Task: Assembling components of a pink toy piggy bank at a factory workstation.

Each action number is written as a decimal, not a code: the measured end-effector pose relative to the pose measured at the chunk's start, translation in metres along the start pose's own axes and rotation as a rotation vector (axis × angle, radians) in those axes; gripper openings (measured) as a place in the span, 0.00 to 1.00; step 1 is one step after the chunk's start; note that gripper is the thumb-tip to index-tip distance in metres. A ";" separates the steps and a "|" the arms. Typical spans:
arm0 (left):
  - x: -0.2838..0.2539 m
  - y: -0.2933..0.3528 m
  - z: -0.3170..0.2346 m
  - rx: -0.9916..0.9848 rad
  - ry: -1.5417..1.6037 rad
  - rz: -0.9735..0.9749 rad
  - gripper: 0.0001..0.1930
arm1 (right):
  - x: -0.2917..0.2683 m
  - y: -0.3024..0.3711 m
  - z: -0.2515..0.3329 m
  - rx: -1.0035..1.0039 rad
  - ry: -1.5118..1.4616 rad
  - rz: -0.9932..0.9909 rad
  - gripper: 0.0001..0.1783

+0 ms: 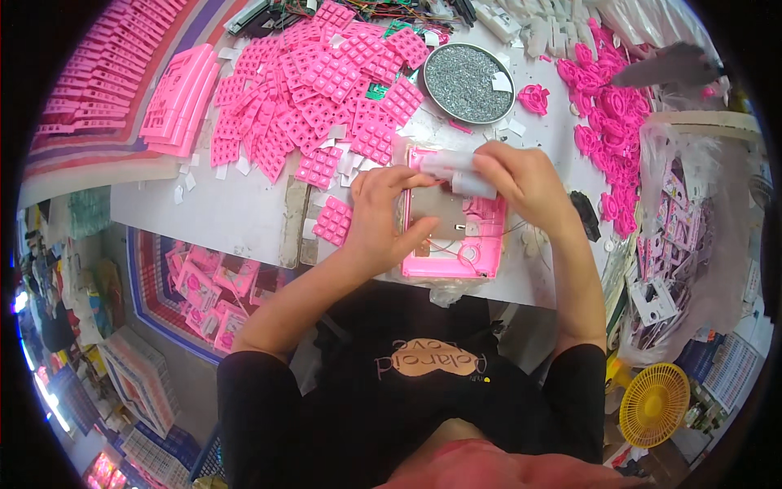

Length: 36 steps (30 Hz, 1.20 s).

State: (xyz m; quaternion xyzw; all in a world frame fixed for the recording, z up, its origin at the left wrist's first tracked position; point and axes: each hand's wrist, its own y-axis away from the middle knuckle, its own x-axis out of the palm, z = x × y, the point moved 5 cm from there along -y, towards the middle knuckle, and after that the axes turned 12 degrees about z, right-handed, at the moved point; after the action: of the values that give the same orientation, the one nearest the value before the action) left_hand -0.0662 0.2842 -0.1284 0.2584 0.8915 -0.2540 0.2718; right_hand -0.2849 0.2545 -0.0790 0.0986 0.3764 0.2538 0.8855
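On the table edge in front of me lies a pink plastic housing (pixel 450 267), its inside facing up. A flat brownish-grey board (pixel 436 210) covers part of the interior, and thin wires run beside it. My left hand (pixel 381 212) grips the housing's left side, fingers at the upper rim and thumb stretched over the board. Above the housing's upper right part, my right hand (pixel 525 183) is closed on a whitish, translucent cylinder-like part (pixel 472 183). That part is blurred, so its kind cannot be made out. A single pink keypad (pixel 333 221) lies left of my left hand.
Pink keypads (pixel 301 98) are heaped at the back left beside stacked pink housings (pixel 175 102). A round tray of small screws (pixel 468 81) stands behind the housing. Pink ring-shaped parts (pixel 607 130) are piled at right, near a yellow fan (pixel 654 405). A bin of pink parts (pixel 213 293) sits lower left.
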 end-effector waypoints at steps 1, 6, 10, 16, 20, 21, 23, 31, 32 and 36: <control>0.000 -0.004 -0.003 -0.013 -0.042 0.043 0.33 | 0.000 -0.004 -0.002 0.009 -0.040 -0.036 0.22; 0.000 -0.012 -0.015 -0.060 -0.272 0.146 0.33 | -0.012 -0.005 0.008 0.105 0.171 -0.064 0.20; 0.002 -0.012 -0.016 -0.025 -0.258 0.141 0.33 | 0.000 0.013 0.020 -0.282 0.380 -0.190 0.26; 0.002 -0.011 -0.015 -0.015 -0.247 0.138 0.33 | 0.014 0.014 0.016 -0.347 0.489 -0.088 0.33; 0.001 -0.012 -0.016 -0.038 -0.254 0.147 0.32 | 0.013 0.000 0.021 -0.278 0.604 -0.034 0.32; 0.001 -0.013 -0.017 -0.042 -0.258 0.152 0.32 | 0.011 -0.002 0.016 -0.303 0.544 -0.021 0.30; -0.002 -0.017 -0.020 -0.062 -0.281 0.180 0.31 | 0.010 -0.004 0.001 -0.351 0.424 0.006 0.27; -0.025 -0.112 0.021 -0.083 -0.206 0.221 0.11 | 0.026 0.005 0.005 -0.156 0.503 -0.030 0.31; -0.022 -0.137 0.029 -0.091 -0.255 0.188 0.09 | 0.020 0.003 -0.001 -0.112 0.353 0.132 0.33; 0.013 -0.185 0.056 -0.015 -0.684 0.312 0.07 | -0.028 0.006 -0.053 -0.244 -0.179 -0.142 0.36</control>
State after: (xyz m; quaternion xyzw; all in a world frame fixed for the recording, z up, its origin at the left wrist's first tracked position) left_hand -0.1669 0.1189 -0.1193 0.2893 0.7009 -0.2749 0.5912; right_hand -0.3419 0.2437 -0.0969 -0.0144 0.2683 0.2244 0.9367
